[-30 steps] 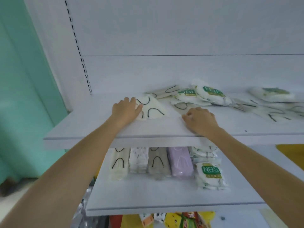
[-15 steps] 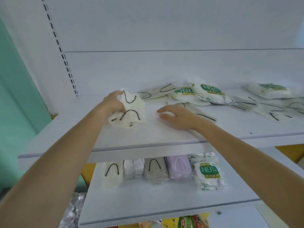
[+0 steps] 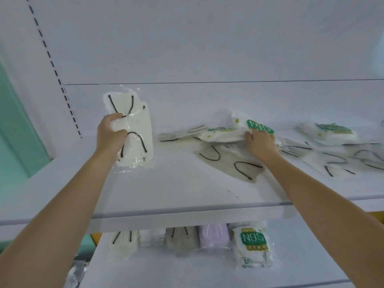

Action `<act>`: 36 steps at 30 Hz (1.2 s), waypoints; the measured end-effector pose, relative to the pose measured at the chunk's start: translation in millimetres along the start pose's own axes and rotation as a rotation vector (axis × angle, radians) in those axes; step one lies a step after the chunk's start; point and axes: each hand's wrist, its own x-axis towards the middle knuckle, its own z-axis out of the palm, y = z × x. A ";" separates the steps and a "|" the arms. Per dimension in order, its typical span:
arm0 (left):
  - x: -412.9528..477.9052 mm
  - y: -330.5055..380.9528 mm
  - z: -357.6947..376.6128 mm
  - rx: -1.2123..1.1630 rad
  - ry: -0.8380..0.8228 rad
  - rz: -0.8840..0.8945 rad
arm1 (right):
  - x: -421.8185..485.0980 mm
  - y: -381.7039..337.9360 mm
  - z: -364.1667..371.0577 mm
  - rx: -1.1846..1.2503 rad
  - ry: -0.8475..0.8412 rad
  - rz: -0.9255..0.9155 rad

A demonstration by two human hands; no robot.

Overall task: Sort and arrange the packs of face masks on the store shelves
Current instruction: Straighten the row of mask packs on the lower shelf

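Quick change in half a second: the left hand [image 3: 111,135] had the cream mask pack [image 3: 139,125] bunched low on the upper shelf [image 3: 176,190]. Now it's lifted clear and stands upright in front of the back panel, fingers wrapped round its middle. The right hand [image 3: 261,143] was flat on the shelf by the grey mask pack [image 3: 226,161]. It has slid back and right into the pile, fingers curled on the near edge of an N95 pack [image 3: 258,126]. The grey pack lies flat just in front of that wrist.
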 end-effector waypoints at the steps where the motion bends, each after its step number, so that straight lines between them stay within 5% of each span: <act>1: -2.5 2.6 4.8 -0.002 -0.008 -0.002 | 1.5 -1.0 -3.4 -0.038 -0.034 0.031; 4: -9.2 5.7 21.0 0.041 -0.028 -0.020 | -5.0 -18.3 -11.6 -0.191 -0.135 -0.028; 9: -24.7 -17.5 28.3 0.184 0.036 -0.068 | -34.9 -97.7 9.3 0.103 -0.111 -0.623; 12: -27.0 -31.7 17.4 0.148 0.107 -0.144 | -31.9 -130.5 38.9 -0.136 -0.261 -0.577; 18: -23.4 -35.1 14.3 0.200 0.105 -0.126 | -16.7 -134.7 72.9 -0.283 -0.279 -0.523; 25: -18.1 -39.9 17.5 0.305 0.072 -0.116 | -31.7 -136.4 48.9 0.039 -0.377 -0.828; 30: -20.9 -39.0 13.7 0.317 0.097 -0.077 | -25.1 -128.5 54.7 -0.161 -0.382 -0.796; 36: -29.7 -34.8 5.0 0.249 0.174 -0.087 | -37.2 -124.3 41.0 0.045 -0.574 -0.721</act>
